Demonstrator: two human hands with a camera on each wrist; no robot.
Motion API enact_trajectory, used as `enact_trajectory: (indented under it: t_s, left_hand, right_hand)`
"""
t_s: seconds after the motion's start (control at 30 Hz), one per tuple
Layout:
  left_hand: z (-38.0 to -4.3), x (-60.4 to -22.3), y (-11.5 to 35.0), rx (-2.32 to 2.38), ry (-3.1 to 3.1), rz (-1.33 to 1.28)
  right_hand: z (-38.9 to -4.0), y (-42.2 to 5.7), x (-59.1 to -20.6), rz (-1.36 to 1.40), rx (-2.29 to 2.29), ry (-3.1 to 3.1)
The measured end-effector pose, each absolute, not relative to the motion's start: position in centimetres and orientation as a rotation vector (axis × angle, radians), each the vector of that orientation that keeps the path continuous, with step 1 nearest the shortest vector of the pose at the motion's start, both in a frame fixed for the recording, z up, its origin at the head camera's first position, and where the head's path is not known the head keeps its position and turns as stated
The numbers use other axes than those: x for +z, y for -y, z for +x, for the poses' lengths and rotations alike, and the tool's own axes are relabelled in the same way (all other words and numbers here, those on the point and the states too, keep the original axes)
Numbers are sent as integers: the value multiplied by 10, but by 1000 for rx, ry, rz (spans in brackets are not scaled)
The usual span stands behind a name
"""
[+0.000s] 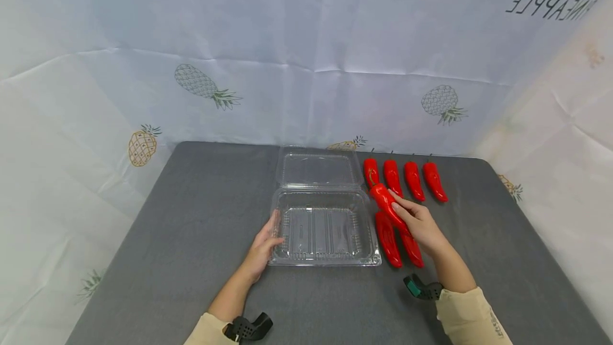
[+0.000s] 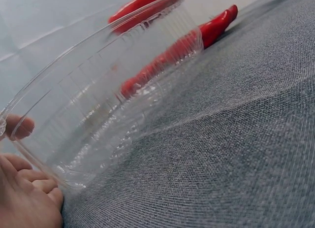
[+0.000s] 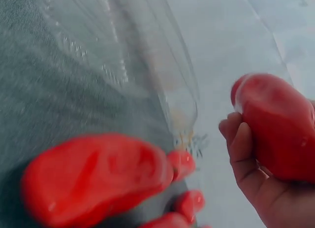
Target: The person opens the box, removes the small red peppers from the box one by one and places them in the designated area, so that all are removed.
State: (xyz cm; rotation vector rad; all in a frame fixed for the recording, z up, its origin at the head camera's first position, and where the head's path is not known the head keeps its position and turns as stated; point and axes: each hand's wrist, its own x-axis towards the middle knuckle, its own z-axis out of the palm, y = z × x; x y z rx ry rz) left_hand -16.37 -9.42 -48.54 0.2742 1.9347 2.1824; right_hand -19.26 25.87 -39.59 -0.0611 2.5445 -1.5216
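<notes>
A clear plastic clamshell box [image 1: 318, 261] lies on the table with its lid [image 1: 318, 169] folded back, away from the person. My left hand [image 1: 264, 245] grips the box's left side, thumb over the rim and fingers along the outer wall; in the left wrist view the thumb [image 2: 20, 127] shows at the rim. Between the thumb and fingers of my right hand [image 1: 417, 222] is a red chili pepper [image 1: 385, 200], raised beside the box's right edge, stem end pointing away. The right wrist view shows this held pepper [image 3: 275, 124] large. Two more red peppers [image 1: 387, 241] lie below it, partly covered.
Several red peppers [image 1: 435, 182] stand in a row at the back right of the grey table [image 1: 215, 201]. A white cloth [image 1: 311, 105] printed with pineapples hangs behind the table and at its sides. Black bands [image 1: 249, 327] sit at both wrists.
</notes>
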Motion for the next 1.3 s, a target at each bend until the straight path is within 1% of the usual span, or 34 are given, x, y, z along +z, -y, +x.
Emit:
enact_trajectory:
  t_s: [0.17, 0.4, 0.83, 1.13, 1.3]
  left_hand:
    - [-164, -487, 95, 2185, -1937, 276]
    - [-163, -489, 95, 2184, -1944, 285]
    - [-164, -488, 94, 2184, -1930, 265]
    - [-164, -487, 94, 2168, -1939, 265]
    - [-164, -487, 94, 2161, -1948, 254]
  right_hand:
    - [-182, -275, -405, 132, -1625, -2532]
    - [-172, -297, -419, 364, -1606, -2587]
    - [-154, -311, -442, 763, -1516, -2596]
    - [-146, -316, -459, 831, -1504, -2627]
    - [-147, -317, -462, 814, -1473, -2673]
